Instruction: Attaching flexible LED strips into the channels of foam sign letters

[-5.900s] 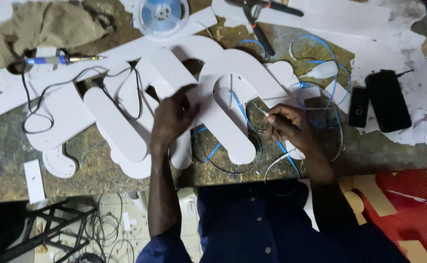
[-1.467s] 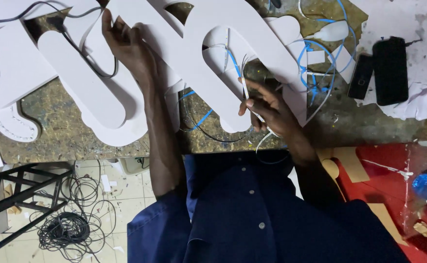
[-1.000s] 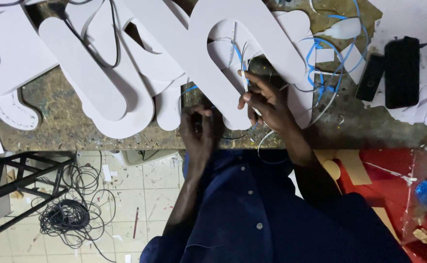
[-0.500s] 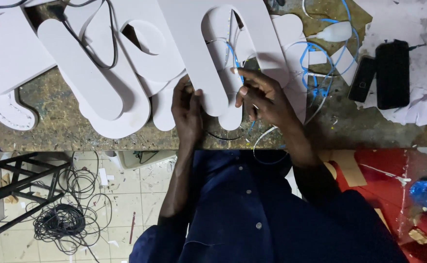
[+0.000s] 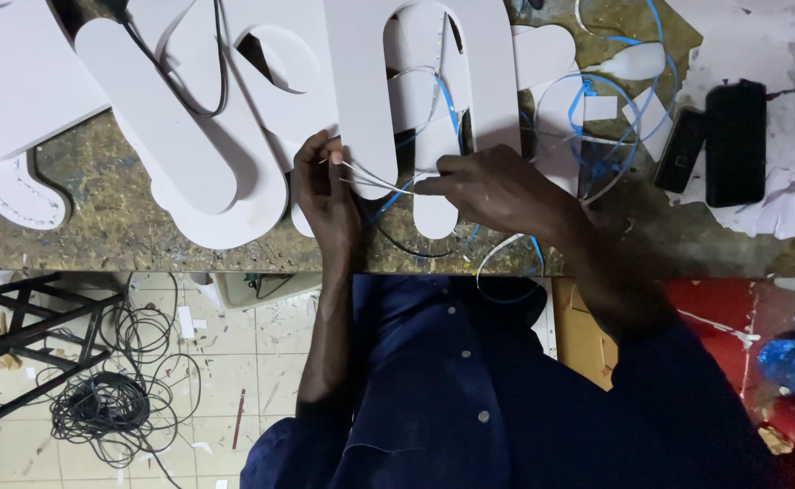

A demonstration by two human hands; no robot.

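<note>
Large white cut-out letter shapes (image 5: 361, 91) lie on a worn workbench (image 5: 116, 217). My left hand (image 5: 325, 190) pinches the ends of thin white wires (image 5: 370, 174) at the lower edge of an arch-shaped letter. My right hand (image 5: 497, 186) holds the same wires from the right, over the rounded tip of a letter leg. Blue and white cable (image 5: 597, 100) loops across the bench behind my right hand. A thin strip with small dots (image 5: 435, 54) runs inside the arch.
Two black rectangular devices (image 5: 732, 140) lie on paper at the right. A tangle of black cable (image 5: 107, 407) and a dark metal frame (image 5: 17, 335) sit on the tiled floor at the left. Black wire (image 5: 207, 91) crosses the left letters. Red material (image 5: 732, 317) is at lower right.
My left hand left the upper letters, came down to the bench edge, then rose to meet the right hand at the wires. The white arch letter has shifted left in the view.
</note>
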